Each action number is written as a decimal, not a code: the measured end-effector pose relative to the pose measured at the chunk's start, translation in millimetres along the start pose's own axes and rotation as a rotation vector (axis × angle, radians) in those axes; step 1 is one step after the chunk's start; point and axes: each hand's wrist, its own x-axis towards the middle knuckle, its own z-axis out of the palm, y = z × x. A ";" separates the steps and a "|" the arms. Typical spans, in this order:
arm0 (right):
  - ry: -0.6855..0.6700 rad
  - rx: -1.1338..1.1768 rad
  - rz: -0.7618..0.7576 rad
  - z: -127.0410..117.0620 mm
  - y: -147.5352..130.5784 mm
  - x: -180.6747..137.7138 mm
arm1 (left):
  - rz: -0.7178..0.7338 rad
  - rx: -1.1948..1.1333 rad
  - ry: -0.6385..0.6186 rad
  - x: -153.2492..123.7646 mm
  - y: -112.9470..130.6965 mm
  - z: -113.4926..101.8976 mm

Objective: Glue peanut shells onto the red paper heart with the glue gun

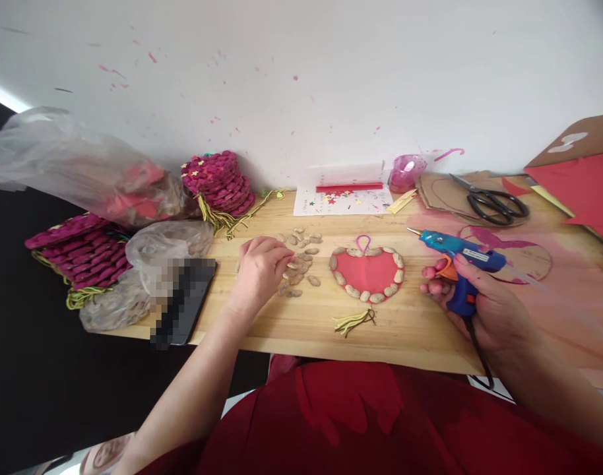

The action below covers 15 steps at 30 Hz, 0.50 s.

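My left hand [262, 269] is over a loose pile of unshelled peanuts [301, 264], its fingers pinched together on a peanut at the pile's edge; the fingers partly cover it. In my right hand [494, 310] is a blue hot glue gun [460, 251] with an orange trigger, its metal nozzle pointing left. A clear glue stick runs from its back end, and a black cord hangs from the handle. Between my hands lies a red heart-like piece [365, 274] edged with peanuts, with a purple loop on top. Below it rests a yellow and brown yarn tassel [353, 321].
Black scissors [497, 203] lie on cardboard at the right, near red card [586, 191]. White paper with star stickers [341, 201] and a pink cup [407, 173] stand at the back. Purple peanut crafts [220, 185], plastic bags [74, 165] and a dark tablet-like object [200, 303] fill the left.
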 end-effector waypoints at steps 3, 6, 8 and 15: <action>0.007 -0.003 0.002 -0.7 -0.5 -1.0 | -0.066 -0.040 -0.058 9.4 0.5 1.2; 0.002 -0.010 0.001 -0.7 -1.0 -1.3 | -0.113 -0.050 -0.143 18.1 6.6 5.4; -0.002 -0.014 0.001 -0.4 -1.3 -1.1 | -0.123 -0.051 -0.188 22.1 9.7 8.0; -0.015 -0.022 -0.003 -1.5 -1.0 -0.1 | -0.147 -0.084 -0.222 23.4 7.6 10.2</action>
